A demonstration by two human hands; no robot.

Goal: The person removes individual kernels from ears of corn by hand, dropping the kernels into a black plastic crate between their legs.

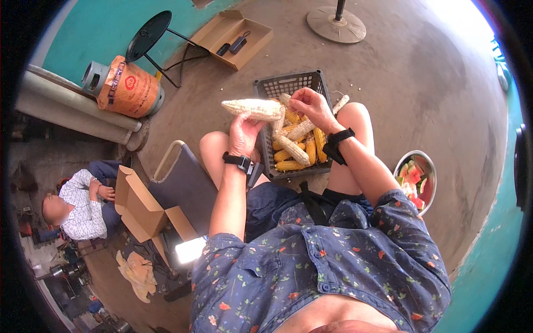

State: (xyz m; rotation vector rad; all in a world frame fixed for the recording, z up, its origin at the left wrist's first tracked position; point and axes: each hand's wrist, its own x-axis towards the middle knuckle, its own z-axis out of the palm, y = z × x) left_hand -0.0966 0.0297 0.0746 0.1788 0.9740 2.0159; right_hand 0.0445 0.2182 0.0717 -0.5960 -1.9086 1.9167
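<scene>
White cob gripped by left hand | right hand pinching husk | one crate | one bowl

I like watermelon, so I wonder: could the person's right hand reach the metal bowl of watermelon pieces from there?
Probably yes. The round metal bowl of watermelon pieces sits on the floor just beside the right knee, with nothing between. But the right hand is busy over the dark plastic crate of corn cobs.

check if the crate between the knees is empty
No, the dark crate holds many yellow corn cobs.
</scene>
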